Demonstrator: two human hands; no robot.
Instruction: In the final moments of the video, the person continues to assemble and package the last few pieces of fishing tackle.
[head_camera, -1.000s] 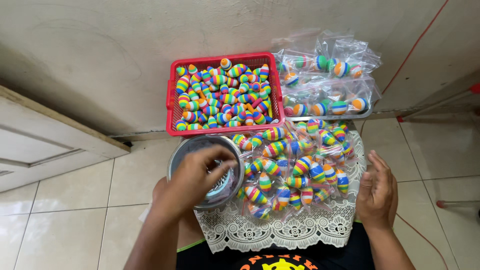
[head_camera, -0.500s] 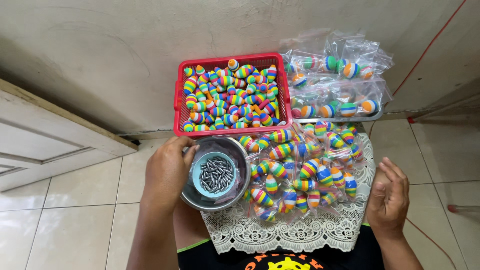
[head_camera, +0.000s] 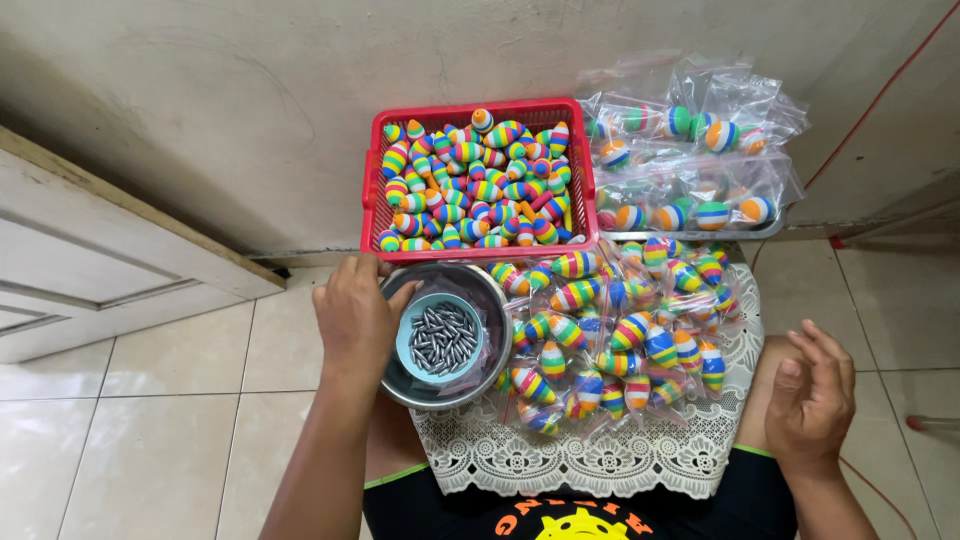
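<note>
My left hand (head_camera: 355, 318) rests on the left rim of a steel bowl (head_camera: 478, 376), fingers curled over its edge. Inside the bowl sits a small light-blue cup (head_camera: 405, 345) full of grey metal slugs (head_camera: 442, 338). To the right, on my lap, lies a pile of clear bags with rainbow-striped egg-shaped floats (head_camera: 620, 335) on a white lace cloth (head_camera: 590, 460). My right hand (head_camera: 812, 395) hovers beside my right knee, palm up, fingers loosely apart, holding nothing.
A red plastic basket (head_camera: 372, 190) heaped with loose striped floats stands against the wall. Right of it, a tray (head_camera: 690, 236) holds more bagged floats (head_camera: 690, 170). A white door panel (head_camera: 90, 270) lies at the left. A red cord (head_camera: 880, 90) runs down the wall.
My left hand came off the top of the bowl to its left rim, uncovering the cup of slugs. My right hand drifted right and turned palm up.
</note>
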